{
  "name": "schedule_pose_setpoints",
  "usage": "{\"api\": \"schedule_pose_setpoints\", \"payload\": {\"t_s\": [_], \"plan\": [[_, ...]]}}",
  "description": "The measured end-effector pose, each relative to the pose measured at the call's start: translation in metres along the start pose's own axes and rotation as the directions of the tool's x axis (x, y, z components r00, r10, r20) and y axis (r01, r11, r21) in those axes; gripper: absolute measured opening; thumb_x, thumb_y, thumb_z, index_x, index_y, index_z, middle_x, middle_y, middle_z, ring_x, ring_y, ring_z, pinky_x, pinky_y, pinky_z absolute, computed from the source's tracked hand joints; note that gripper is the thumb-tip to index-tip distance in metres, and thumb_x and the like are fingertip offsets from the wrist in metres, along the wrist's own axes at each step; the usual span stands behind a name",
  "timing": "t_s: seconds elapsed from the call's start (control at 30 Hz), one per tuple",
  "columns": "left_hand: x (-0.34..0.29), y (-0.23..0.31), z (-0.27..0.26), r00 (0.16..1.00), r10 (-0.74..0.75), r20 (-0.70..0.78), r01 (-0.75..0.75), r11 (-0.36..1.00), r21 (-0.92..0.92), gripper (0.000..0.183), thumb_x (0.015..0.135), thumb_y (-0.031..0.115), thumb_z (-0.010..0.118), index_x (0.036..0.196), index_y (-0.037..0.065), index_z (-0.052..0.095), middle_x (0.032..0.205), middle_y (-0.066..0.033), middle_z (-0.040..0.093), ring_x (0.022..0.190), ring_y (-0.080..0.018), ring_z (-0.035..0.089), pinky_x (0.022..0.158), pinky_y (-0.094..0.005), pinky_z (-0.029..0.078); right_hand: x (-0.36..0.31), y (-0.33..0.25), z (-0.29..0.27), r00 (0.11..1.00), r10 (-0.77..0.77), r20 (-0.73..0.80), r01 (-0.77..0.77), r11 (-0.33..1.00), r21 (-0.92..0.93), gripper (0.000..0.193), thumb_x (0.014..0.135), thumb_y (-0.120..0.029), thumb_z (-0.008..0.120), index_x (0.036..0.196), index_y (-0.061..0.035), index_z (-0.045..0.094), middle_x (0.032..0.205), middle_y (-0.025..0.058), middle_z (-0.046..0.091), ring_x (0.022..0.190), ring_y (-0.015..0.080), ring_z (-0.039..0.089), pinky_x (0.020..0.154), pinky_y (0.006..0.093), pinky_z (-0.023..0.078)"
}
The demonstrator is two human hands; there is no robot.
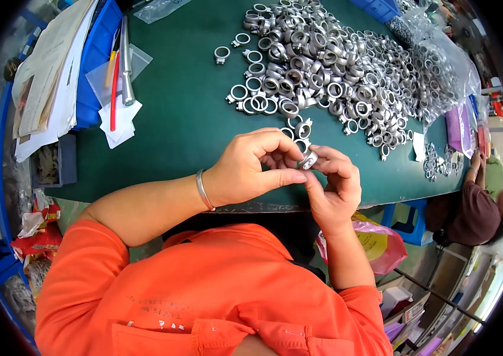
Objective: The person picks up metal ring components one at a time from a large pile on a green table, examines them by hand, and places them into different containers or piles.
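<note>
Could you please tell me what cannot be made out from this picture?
- Head view: the underside of the held metal ring, turned away from the camera and partly covered by the left grip and right grip.
- Head view: the lower layers of the ring pile, hidden by the rings on top.
- Head view: what the other person's hands are doing, too small near the right rim.

Left hand (248, 166) and right hand (336, 183) (silver bangle (204, 190) on the left wrist, btw) are both pinching one metal clamp ring (309, 160) above the near part of a green bench (174, 89). Just past them it's a massive heap of similar rings (323, 68), clear plastic bag (444, 62) along its right side. Slim red stick (114, 98) off left, someone in dark maroon (471, 216) far right.
</note>
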State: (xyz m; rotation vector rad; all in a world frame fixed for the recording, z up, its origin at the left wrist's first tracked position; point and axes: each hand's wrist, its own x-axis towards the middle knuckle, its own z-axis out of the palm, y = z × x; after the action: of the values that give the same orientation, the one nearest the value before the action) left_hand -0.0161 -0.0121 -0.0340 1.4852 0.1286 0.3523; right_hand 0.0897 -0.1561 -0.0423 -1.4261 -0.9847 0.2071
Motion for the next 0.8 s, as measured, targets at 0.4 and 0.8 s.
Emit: {"api": "schedule_pose_setpoints", "payload": {"t_s": [0.4,0.8], "plan": [[0.006,0.0,-0.01,0.821,-0.515,0.244,0.536,0.551,-0.639,0.028,0.094,0.022,0.042,0.102,-0.001,0.057,0.082,-0.0054,0.057,0.067,-0.011,0.055,0.055,-0.0211,0.047,0.012,-0.02,0.002,0.886,-0.354,0.299,0.438,0.852,-0.288,0.018,0.066,0.008,0.062,0.083,0.0005,0.06,0.084,0.0118,0.059,0.069,0.0247,0.055,0.061,0.032,0.046],[0.006,-0.004,-0.005,0.915,-0.403,-0.003,0.375,0.852,-0.365,0.013,0.083,0.009,0.061,0.09,0.0,0.057,0.066,0.0003,0.052,0.051,-0.0046,0.043,0.045,-0.0178,0.035,0.013,0.002,-0.007,0.966,0.142,0.217,-0.076,0.955,-0.288,0.019,0.07,0.002,0.068,0.086,-0.0016,0.06,0.094,0.0114,0.057,0.08,0.0204,0.057,0.067,0.028,0.048]]}}
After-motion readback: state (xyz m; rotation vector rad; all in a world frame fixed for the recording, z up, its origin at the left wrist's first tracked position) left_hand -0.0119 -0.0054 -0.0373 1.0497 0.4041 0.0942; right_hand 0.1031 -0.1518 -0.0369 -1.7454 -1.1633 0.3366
